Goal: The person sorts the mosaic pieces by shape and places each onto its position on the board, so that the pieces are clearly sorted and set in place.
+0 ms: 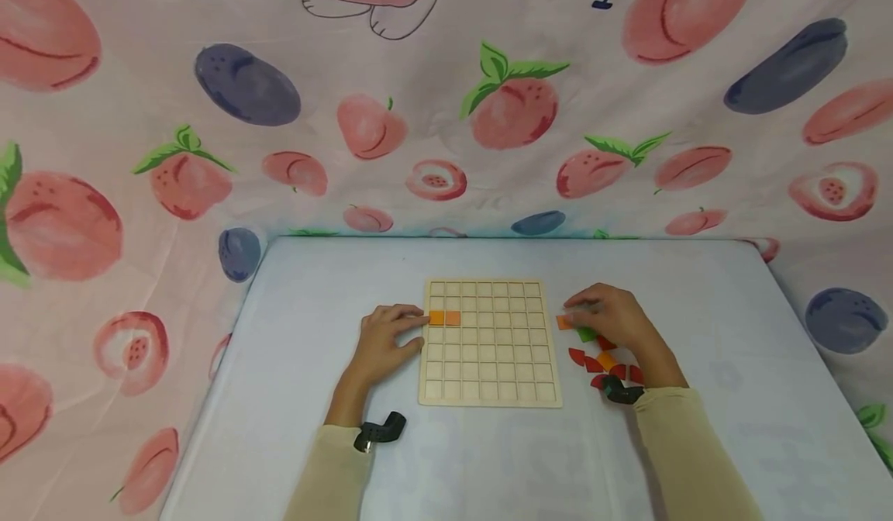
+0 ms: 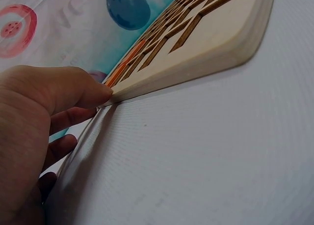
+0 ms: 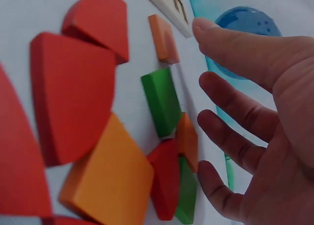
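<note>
A pale wooden grid board (image 1: 488, 366) lies on the white table. Two orange square tiles (image 1: 453, 318) sit side by side in its left part, a few rows down from the far edge. My left hand (image 1: 384, 343) rests at the board's left edge, thumb and fingertips touching it, fingers loosely extended. Over the loose pieces right of the board is my right hand (image 1: 610, 318), its fingers spread and holding nothing in the right wrist view. An orange tile (image 3: 164, 38) lies near its thumb. A green piece (image 3: 163, 102) and another orange tile (image 3: 187, 141) lie beneath the fingers.
Several red quarter-round pieces (image 1: 576, 357) and an orange square piece (image 1: 606, 361) lie in a cluster right of the board. Behind the table (image 1: 349, 273) hangs a fruit-print cloth (image 1: 432, 133). Both wrists wear small black camera mounts (image 1: 380, 430).
</note>
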`<state>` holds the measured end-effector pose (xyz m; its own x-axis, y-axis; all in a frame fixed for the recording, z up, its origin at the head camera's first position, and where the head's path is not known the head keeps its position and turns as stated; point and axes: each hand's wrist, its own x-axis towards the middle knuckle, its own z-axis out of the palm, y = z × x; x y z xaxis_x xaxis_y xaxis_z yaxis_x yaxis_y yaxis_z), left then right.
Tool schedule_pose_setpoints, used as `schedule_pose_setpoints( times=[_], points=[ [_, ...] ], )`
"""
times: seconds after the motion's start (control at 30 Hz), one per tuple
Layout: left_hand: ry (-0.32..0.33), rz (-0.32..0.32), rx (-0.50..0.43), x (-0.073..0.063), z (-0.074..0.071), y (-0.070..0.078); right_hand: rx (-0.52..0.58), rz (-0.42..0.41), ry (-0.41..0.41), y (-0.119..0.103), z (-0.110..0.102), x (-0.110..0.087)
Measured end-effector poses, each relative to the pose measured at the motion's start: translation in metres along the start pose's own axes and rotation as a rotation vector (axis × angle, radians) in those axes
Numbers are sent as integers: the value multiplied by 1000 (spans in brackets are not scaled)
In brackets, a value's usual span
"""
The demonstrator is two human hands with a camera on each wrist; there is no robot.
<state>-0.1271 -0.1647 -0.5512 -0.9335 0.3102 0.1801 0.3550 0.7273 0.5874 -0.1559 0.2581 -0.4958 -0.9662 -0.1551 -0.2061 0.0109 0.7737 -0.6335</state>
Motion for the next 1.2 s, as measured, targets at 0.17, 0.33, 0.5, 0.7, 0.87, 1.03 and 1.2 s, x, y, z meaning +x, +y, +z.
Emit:
schedule_pose_setpoints(
  times=[0.17, 0.33, 0.5, 0.7, 0.87, 1.03, 1.2],
  points=[
    [-1, -10, 3, 0, -1, 2, -72, -83, -10, 5, 4, 3],
    [-8, -15, 1, 0, -2, 3, -79, -104, -27, 5, 4, 4],
    [-9, -14, 1, 0, -1, 2, -105, -102, -13, 4, 4, 3],
    [-8, -17, 6, 0, -1, 1, -107, -98, 2, 4, 5, 5],
    [4, -14, -3, -1, 0, 1, -113, -96, 15, 5, 5, 3],
    [9, -7, 0, 0, 0, 2, -100, -76, 21, 4, 4, 1],
    [11, -8, -13, 0, -1, 3, -53, -7, -15, 3, 5, 0]
  ],
)
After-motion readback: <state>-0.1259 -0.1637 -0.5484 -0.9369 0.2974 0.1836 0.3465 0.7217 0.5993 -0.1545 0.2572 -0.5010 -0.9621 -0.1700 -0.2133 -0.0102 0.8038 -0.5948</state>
